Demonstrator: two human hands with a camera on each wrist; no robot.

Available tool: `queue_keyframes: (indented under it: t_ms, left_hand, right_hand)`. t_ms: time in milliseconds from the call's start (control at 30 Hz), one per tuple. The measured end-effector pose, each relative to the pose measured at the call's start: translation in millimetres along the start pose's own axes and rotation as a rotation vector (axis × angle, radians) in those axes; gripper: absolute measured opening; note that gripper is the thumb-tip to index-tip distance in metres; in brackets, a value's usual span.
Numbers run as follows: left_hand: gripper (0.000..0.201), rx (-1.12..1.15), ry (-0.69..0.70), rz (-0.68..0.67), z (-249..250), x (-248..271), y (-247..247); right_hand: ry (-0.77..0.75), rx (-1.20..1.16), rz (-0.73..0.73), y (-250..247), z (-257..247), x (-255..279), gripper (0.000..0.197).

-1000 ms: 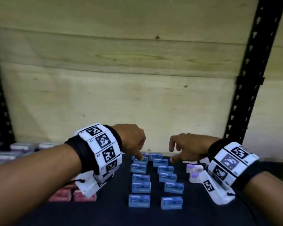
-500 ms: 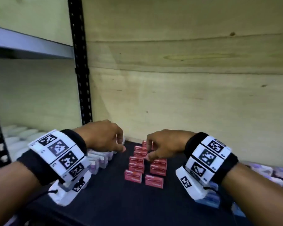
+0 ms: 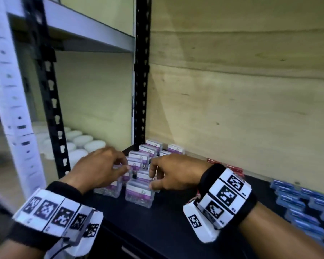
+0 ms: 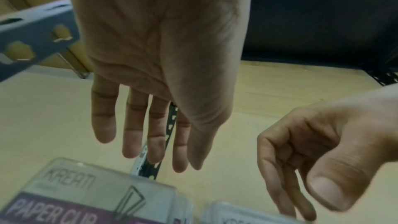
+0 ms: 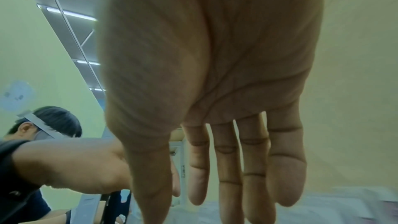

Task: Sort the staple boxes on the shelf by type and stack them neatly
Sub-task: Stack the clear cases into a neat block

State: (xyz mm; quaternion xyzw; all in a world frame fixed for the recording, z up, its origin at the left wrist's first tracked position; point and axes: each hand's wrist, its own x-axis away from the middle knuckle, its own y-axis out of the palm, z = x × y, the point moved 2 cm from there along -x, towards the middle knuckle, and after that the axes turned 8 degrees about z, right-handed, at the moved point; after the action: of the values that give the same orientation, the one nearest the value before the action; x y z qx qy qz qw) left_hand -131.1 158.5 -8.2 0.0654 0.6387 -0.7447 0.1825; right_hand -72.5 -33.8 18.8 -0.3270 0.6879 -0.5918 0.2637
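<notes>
Several clear boxes with purple labels stand in rows at the left end of the black shelf. My left hand hovers over the left row, fingers straight and spread, holding nothing. The left wrist view shows the same hand above a box marked "PAPER CLIP". My right hand hangs over the right row with its fingertips reaching down to a second clear box. Seen from the right wrist, that hand has straight fingers and grips nothing.
Red boxes sit against the wooden back panel behind my right wrist. Blue boxes fill the shelf's right end. A black upright bounds the shelf at the left, with white round items on the shelf beyond it.
Both hands have moved left along the shelf, from over the blue boxes, past the red ones, to the clear purple-labelled boxes. The view has swung left with them.
</notes>
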Motion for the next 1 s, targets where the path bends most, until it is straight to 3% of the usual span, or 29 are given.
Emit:
queue_keyframes:
  t_ms: [133, 467, 1000]
  left_hand:
    - [0.014, 0.062, -0.065, 0.071, -13, 5, 6]
    - [0.016, 0.181, -0.186, 0.084, -23, 17, 17]
    - [0.029, 0.355, -0.154, 0.143, 6, 26, 32]
  right_hand:
    - [-0.016, -0.003, -0.009, 12, -15, -13, 0.032]
    - [-0.022, -0.045, -0.009, 19, -19, -20, 0.035]
    - [-0.013, -0.111, -0.089, 14, -7, 7, 0.030]
